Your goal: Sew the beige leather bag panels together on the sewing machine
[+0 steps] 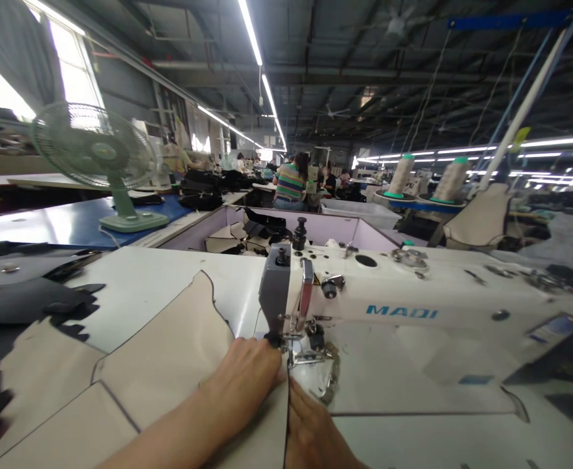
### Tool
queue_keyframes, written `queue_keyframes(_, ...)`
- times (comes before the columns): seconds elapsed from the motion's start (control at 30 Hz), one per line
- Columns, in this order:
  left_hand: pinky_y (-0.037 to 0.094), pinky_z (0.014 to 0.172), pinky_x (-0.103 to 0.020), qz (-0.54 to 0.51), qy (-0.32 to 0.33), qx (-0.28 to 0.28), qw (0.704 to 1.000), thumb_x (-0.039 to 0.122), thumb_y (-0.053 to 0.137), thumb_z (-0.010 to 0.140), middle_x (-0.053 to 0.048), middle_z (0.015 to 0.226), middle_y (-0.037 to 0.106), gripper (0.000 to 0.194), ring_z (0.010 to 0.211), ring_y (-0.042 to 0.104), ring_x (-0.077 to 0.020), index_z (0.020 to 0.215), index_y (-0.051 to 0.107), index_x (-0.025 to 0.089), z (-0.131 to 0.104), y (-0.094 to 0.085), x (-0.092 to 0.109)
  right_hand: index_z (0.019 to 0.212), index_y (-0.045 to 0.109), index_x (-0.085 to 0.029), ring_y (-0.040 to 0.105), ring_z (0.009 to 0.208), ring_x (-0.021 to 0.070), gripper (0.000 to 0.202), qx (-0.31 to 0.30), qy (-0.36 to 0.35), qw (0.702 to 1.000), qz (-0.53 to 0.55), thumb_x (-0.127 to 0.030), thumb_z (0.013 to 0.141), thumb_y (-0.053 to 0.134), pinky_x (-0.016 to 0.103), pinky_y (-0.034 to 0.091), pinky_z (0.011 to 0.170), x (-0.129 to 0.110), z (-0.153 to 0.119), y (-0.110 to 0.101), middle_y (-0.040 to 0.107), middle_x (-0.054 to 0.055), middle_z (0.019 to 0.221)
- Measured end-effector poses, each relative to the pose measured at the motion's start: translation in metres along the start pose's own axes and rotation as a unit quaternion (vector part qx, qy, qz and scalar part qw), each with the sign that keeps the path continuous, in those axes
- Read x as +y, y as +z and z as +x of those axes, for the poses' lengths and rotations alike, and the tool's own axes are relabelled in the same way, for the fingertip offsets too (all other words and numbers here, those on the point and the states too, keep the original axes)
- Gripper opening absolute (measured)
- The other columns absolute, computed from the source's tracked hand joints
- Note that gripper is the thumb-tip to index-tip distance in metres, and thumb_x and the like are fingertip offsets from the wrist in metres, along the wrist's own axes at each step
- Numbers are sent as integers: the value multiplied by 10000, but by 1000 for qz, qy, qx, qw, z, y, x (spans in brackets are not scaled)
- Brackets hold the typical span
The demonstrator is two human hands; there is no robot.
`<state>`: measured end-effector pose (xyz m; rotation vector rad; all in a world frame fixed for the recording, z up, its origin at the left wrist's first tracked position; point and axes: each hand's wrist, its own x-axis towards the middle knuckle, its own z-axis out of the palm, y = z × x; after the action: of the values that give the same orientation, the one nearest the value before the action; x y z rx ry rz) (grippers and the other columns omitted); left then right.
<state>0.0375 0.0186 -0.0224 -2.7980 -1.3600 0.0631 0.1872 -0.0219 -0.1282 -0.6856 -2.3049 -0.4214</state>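
A beige fabric panel (169, 332) with dark edges lies on the white sewing table, its right edge running up to the needle area of a white sewing machine (345, 293). My left hand (250, 371) is closed on this panel just in front of the presser foot, with curled fingertips partly hidden. Along the same edge, nearer to me, my right hand (310, 423) pinches the fabric; its fingers point towards the needle and some are covered by the panel. The metal guide parts (310, 355) beside the needle sit just beyond both hands.
Dark fabric pieces (37, 299) are piled on the left. Behind the table, a bin (198, 228) holds more cut pieces. A green fan (115, 163) stands on a blue table. Thread cones (401, 176) rise at the back right. A person in a striped shirt (290, 182) is further off.
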Motion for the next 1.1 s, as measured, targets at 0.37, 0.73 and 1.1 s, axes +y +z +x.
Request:
queue_keyframes(0.37, 494, 610, -314, -2, 18, -8, 1000, 149, 504, 869, -104, 736, 682, 221, 692, 673, -254, 755, 692, 173, 3, 0, -9, 1303, 480, 72, 614, 1073, 313, 506, -41, 80, 996, -15, -99, 828, 515, 382, 562, 892, 1, -27, 25, 590, 273, 1184)
queue_keyframes(0.73, 513, 597, -354, 4, 29, 7, 1000, 184, 530, 863, -108, 709, 669, 198, 668, 664, -273, 753, 695, 185, 3, 12, -12, 1241, 553, 40, 643, 1027, 286, 445, 46, 96, 994, -2, -94, 822, 484, 329, 578, 853, -4, -19, 13, 641, 228, 1118)
queue_keyframes(1.1, 526, 589, -384, 10, 31, 19, 999, 141, 493, 853, -115, 702, 672, 225, 674, 669, -290, 710, 663, 171, 5, 7, -11, 1126, 648, -3, 655, 1006, 251, 406, 38, 131, 990, 34, -68, 757, 492, 295, 535, 909, -4, -3, -2, 674, 173, 1083)
